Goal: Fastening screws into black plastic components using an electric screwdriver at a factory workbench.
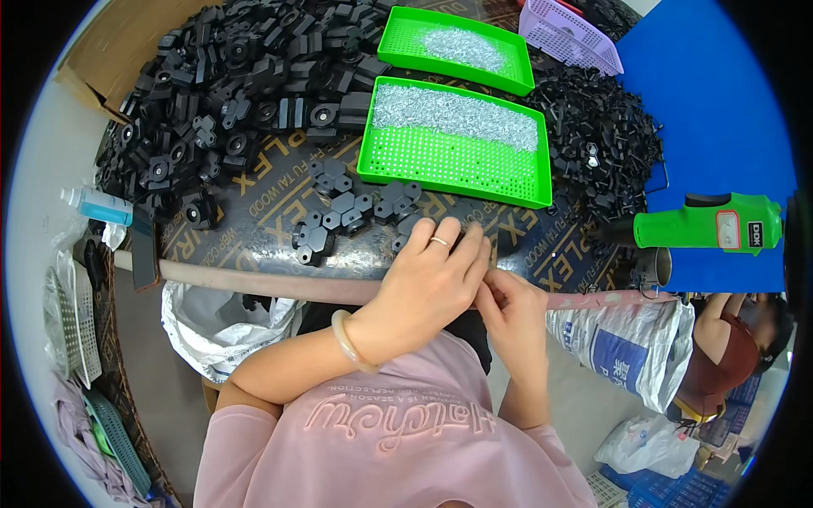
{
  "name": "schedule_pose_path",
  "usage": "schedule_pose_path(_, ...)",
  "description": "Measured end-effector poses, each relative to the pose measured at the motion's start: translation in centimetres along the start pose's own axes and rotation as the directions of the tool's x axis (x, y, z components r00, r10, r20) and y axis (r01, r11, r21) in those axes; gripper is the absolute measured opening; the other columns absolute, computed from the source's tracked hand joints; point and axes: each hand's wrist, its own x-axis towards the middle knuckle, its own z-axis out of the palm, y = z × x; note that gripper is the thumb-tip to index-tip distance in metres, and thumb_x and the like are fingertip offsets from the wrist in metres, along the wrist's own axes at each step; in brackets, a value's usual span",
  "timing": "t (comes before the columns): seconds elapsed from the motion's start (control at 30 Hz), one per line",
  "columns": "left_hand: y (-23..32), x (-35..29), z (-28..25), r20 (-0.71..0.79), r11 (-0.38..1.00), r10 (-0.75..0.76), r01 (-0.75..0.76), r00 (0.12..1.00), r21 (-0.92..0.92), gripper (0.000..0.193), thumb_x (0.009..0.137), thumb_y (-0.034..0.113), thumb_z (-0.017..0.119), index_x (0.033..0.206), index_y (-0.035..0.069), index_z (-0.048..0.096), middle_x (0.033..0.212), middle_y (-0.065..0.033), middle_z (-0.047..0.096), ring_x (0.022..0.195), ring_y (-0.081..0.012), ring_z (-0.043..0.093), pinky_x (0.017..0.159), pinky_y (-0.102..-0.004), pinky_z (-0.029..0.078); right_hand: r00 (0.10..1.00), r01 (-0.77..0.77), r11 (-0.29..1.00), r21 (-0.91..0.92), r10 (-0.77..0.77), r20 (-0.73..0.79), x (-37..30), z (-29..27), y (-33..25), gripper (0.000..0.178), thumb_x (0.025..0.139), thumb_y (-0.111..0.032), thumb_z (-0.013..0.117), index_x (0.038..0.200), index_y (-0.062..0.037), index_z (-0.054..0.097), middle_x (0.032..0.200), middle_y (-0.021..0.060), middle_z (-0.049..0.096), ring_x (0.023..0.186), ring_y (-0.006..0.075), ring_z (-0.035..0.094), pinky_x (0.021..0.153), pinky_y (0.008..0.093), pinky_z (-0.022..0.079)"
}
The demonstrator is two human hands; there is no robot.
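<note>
My left hand (445,262) is bent over the table's near edge, its fingers curled and pointing down toward my right hand (512,305). The right hand is drawn in from the other side, thumb and forefinger close together, and the two meet at the fingertips. Whether either of them grips anything I cannot tell — my own fingers hide what lies between.

Just beyond my left knuckles sit a few black parts (347,212), lobed and flat-faced, grouped close together on the dark table (279,212); one is partly covered by my left hand. Past them stands the front tray (457,161), green and pierced with holes, with silver bits (457,114) heaped along its far half. The back tray (406,38), green too, lies behind it and carries more of the same bits.

A big heap (271,76) of black pieces spreads to the left, and a small-part heap (593,144) lies right of the trays — near the green tool (703,229) at the table's right end.
</note>
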Motion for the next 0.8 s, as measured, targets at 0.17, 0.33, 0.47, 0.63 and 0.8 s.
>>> schedule_pose_path(0.17,-1.7,0.4,0.2,0.074,0.976,0.006,-0.022,0.997,0.215,0.041,0.083,0.017,0.059,0.119,0.0,0.068,0.135,-0.0122,0.06,0.11,-0.0258,0.053,0.092,-0.0394,0.041,0.991,-0.003,1.0,0.001,0.003,-0.135,0.6,0.0,-0.1,0.011,0.09,-0.01,0.072,0.091,0.0004,0.071,0.074,0.0125,0.066,0.059,0.0201,0.062,0.057,0.0341,0.05)
schedule_pose_path(0.33,-3.7,-1.0,-1.0,0.081,0.99,-0.024,0.013,0.996,0.141,0.046,0.084,0.013,0.057,0.129,0.005,0.062,0.143,-0.0108,0.055,0.119,-0.0274,0.052,0.103,-0.0428,0.04,0.984,-0.055,0.997,0.051,0.062,-0.166,0.9,-0.8,1.0,0.01,0.088,-0.01,0.074,0.092,-0.0004,0.071,0.074,0.0115,0.066,0.057,0.0185,0.06,0.057,0.0323,0.048)
schedule_pose_path(0.47,-4.3,-1.9,-2.0,0.07,0.988,-0.064,0.053,0.995,0.147,0.056,0.079,0.016,0.069,0.134,0.009,0.06,0.146,-0.0105,0.052,0.132,-0.0281,0.048,0.11,-0.0496,0.035,0.921,-0.033,0.99,-0.14,-0.024,-0.388,2.2,-2.4,3.1,0.011,0.089,-0.011,0.074,0.093,-0.0012,0.072,0.07,0.0082,0.061,0.057,0.0166,0.054,0.054,0.0315,0.044)
schedule_pose_path(0.63,-5.8,-2.3,-3.1,0.147,0.996,-0.081,0.076,0.986,0.045,0.068,0.08,0.027,0.075,0.141,0.006,0.054,0.149,-0.011,0.05,0.14,-0.0295,0.044,0.116,-0.0551,0.028,0.86,-0.069,0.968,-0.243,-0.066,-0.507,4.0,-3.6,5.6,0.012,0.089,-0.009,0.073,0.099,-0.002,0.072,0.078,0.0083,0.061,0.059,0.0171,0.053,0.056,0.0324,0.044)
schedule_pose_path(0.8,-7.0,-2.7,-4.6,0.06,0.925,-0.09,0.106,0.994,-0.365,0.084,0.087,0.044,0.069,0.153,0.003,0.038,0.157,-0.0184,0.038,0.148,-0.0385,0.032,0.122,-0.0566,0.017,0.854,-0.101,0.924,-0.369,-0.109,-0.509,6.3,-4.1,7.0,0.036,0.085,-0.013,0.076,0.118,-0.0053,0.065,0.104,0.0132,0.061,0.077,0.0265,0.061,0.071,0.0387,0.049)
